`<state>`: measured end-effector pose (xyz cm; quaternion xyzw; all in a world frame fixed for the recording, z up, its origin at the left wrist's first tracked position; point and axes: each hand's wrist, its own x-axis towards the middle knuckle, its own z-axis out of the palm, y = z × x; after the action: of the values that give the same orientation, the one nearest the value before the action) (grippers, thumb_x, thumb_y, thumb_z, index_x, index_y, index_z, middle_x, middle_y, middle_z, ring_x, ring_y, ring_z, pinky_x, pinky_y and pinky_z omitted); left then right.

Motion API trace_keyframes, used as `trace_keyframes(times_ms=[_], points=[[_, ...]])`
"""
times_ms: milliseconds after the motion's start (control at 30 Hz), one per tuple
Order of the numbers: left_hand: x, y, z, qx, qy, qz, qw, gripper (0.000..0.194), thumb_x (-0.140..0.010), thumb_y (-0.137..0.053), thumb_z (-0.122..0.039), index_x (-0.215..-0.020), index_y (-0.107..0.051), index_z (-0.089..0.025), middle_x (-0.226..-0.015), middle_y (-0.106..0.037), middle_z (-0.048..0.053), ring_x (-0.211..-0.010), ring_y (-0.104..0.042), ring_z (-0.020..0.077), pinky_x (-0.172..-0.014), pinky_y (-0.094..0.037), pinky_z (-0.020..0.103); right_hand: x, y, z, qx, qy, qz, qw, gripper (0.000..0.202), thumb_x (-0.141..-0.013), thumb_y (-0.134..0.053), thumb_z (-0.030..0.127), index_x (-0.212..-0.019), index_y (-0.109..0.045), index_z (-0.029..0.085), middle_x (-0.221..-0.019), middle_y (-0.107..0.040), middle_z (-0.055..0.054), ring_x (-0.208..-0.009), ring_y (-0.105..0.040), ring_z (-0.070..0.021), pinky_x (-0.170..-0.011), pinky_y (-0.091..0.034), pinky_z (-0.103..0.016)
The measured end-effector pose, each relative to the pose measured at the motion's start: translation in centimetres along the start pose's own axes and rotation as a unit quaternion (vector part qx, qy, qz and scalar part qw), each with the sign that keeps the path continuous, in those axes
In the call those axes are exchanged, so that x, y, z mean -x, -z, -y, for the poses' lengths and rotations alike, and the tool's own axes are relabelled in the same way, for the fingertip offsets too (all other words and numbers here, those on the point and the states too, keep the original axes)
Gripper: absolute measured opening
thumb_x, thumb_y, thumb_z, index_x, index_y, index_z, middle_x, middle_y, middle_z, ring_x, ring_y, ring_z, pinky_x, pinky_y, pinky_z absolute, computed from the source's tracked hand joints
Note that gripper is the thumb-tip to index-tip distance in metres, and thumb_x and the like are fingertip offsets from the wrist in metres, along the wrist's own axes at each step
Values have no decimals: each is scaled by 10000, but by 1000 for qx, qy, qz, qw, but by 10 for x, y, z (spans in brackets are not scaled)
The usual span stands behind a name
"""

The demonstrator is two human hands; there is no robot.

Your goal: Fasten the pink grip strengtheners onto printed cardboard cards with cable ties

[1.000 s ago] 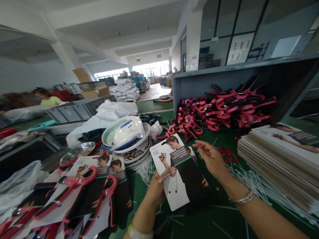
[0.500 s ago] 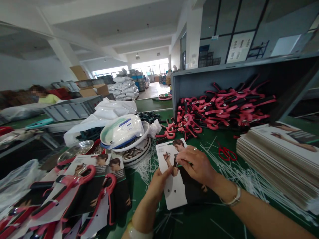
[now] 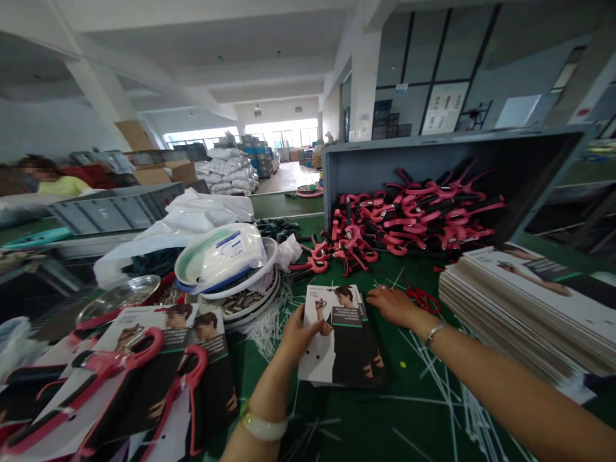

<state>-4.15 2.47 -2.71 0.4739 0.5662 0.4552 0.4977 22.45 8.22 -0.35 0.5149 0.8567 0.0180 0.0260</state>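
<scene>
My left hand (image 3: pixel 297 335) grips the left edge of a small stack of printed cards (image 3: pixel 349 359), its thumb on the top card. The cards are black and white with a picture of a person, and two small holes show at the lower left. To the right of the cards, my right hand (image 3: pixel 391 307) is low over the table, fingers bent and pressed together; whatever they hold is hidden. Thin white cable ties (image 3: pixel 447 385) are scattered below and right of that hand. Red-handled scissors (image 3: pixel 423 300) lie just beyond its wrist.
A grey crate (image 3: pixel 539 173) on its side holds many pink and black plier-like tools (image 3: pixel 409 215). More cards (image 3: pixel 500 308) are stacked at right. Carded tools (image 3: pixel 120 366) pile up at left. Bowls (image 3: pixel 195 260) with metal parts stand behind. A co-worker (image 3: pixel 52 178) is far left.
My right hand has left the card and moved right, down to the table among the cable ties. The card now lies squared on a stack under my left hand. The view has shifted slightly.
</scene>
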Motion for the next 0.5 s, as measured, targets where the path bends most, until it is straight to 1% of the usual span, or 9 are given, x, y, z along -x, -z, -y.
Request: trace_keyframes(times_ms=[67, 100, 133, 200, 233, 300, 333, 400, 500], points=[[10, 7, 3, -9, 5, 8, 1000, 546, -586, -760, -281, -1091, -597, -154, -1074, -652, 110, -957, -612, 258, -789, -473, 322, -4, 2, 0, 8, -7, 17, 1000, 376, -777, -429, 24, -1025, -663, 181, -1088, -638, -125, -1045, -564, -230, -787, -455, -304], [16, 11, 5, -3, 15, 27, 1000, 572, -582, -762, -280, -1110, -585, -149, -1093, -646, 114, -947, -616, 255, -783, -480, 323, -4, 5, -3, 11, -17, 24, 999, 352, -777, -427, 28, -992, -672, 160, -1060, -645, -144, -1035, -570, -243, -784, -458, -316], [22, 14, 7, 13, 32, 57, 998, 597, -577, -767, -279, -1126, -573, -146, -1108, -643, 116, -933, -623, 252, -777, -487, 325, -1, 8, -6, 14, -29, 32, 999, 323, -784, -428, 45, -963, -678, 144, -1036, -650, -162, -1021, -579, -255, -780, -462, -330], [31, 19, 10, 45, 62, 114, 991, 627, -567, -775, -280, -1139, -558, -145, -1109, -647, 116, -911, -632, 246, -770, -499, 330, 11, 16, -11, 16, -59, 53, 997, 256, -796, -458, 124, -903, -691, 132, -983, -666, -178, -961, -611, -274, -752, -475, -352], [34, 20, 11, 53, 70, 124, 988, 632, -557, -782, -278, -1132, -558, -143, -1103, -650, 116, -906, -632, 245, -769, -501, 331, 20, 19, -11, 15, -73, 68, 995, 225, -787, -491, 174, -867, -697, 133, -943, -677, -177, -915, -631, -280, -728, -483, -359], [35, 19, 12, 37, 66, 100, 992, 619, -537, -792, -266, -1102, -574, -136, -1085, -656, 116, -910, -628, 249, -764, -501, 331, 39, 22, -5, 11, -93, 103, 990, 166, -720, -577, 238, -766, -704, 142, -837, -697, -156, -814, -661, -290, -673, -496, -365], [34, 17, 13, 20, 57, 77, 995, 607, -525, -797, -256, -1081, -586, -133, -1077, -657, 116, -917, -623, 252, -760, -498, 329, 49, 21, 1, 9, -99, 116, 988, 136, -677, -610, 229, -729, -702, 143, -806, -700, -152, -788, -668, -296, -656, -499, -369], [30, 13, 13, -15, 29, 41, 999, 571, -523, -796, -247, -1049, -606, -130, -1044, -664, 113, -923, -614, 256, -752, -491, 325, 63, 17, 15, 4, -112, 124, 986, 100, -613, -633, 155, -689, -694, 135, -796, -702, -168, -780, -672, -309, -647, -500, -379], [26, 9, 15, -35, -12, 23, 999, 569, -549, -788, -267, -1071, -603, -136, -956, -676, 93, -854, -620, 232, -710, -484, 309, 69, 9, 28, -18, -139, 102, 985, 130, -578, -600, 54, -658, -677, 123, -817, -698, -199, -813, -666, -317, -668, -492, -393]])
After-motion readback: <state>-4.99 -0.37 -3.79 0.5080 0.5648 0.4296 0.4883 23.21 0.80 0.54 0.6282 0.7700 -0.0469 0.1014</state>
